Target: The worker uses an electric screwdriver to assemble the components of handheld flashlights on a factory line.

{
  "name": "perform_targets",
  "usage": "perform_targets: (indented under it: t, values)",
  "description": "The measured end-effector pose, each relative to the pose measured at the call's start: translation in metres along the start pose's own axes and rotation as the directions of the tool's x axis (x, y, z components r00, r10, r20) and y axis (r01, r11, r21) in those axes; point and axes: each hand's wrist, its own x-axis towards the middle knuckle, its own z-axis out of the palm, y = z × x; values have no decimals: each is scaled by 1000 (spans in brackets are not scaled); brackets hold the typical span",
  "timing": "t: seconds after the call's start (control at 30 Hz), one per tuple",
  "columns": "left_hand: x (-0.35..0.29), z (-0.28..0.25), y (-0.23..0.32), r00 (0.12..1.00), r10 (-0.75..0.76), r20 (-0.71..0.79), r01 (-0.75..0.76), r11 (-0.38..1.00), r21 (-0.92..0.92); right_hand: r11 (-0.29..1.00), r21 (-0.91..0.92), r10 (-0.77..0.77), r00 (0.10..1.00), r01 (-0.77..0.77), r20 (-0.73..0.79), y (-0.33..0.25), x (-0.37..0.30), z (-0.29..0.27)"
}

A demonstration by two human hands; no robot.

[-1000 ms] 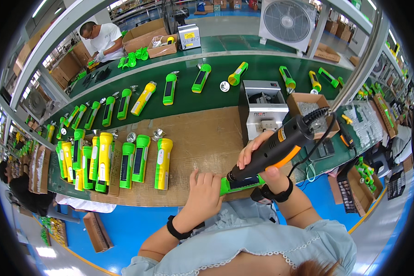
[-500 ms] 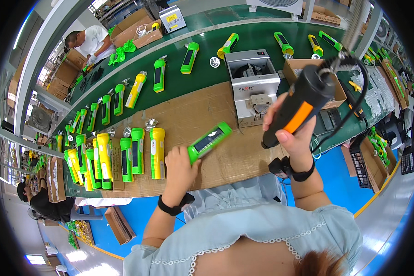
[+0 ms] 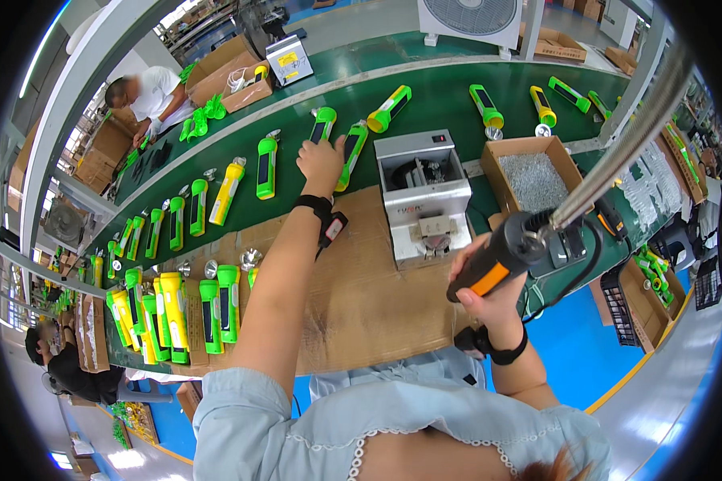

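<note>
Hanging from a coiled spring, a black electric screwdriver [image 3: 493, 260] with an orange stripe is gripped by my right hand [image 3: 489, 301], over the front right of the bench. My left arm stretches to the far side of the cardboard sheet. There my left hand [image 3: 321, 167] is closed around the lower end of a green flashlight [image 3: 323, 122] with a dark panel. Its thumb lies beside a second green flashlight [image 3: 352, 156], which slants on the green bench top. A yellow-and-green flashlight [image 3: 390, 109] lies just beyond them to the right.
A grey metal machine [image 3: 423, 192] stands mid-bench, with a carton of small clear parts [image 3: 533, 180] to its right. Several flashlights crowd the front left around a yellow one [image 3: 172, 309]; others line the green surface [image 3: 449, 120]. A co-worker [image 3: 152, 96] sits across the bench.
My left hand has gone from the near cardboard to the far bench, and the green flashlight it carried now lies there. The screwdriver in my right hand has come slightly lower and left.
</note>
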Motion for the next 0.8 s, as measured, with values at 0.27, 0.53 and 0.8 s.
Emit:
perform_targets:
  t: [0.27, 0.53, 0.8]
  values:
    - [37, 27, -54, 986, -58, 156, 61, 998, -11, 977, 195, 102, 993, -90, -51, -1, 0, -9]
    - [1, -11, -119, 915, -369, 162, 351, 927, 130, 978, 182, 120, 989, -102, -88, 5, 1, 2]
    - [-109, -75, -95, 909, -284, 306, 302, 953, -11, 977, 199, -67, 995, 81, -79, 9, 17, 15]
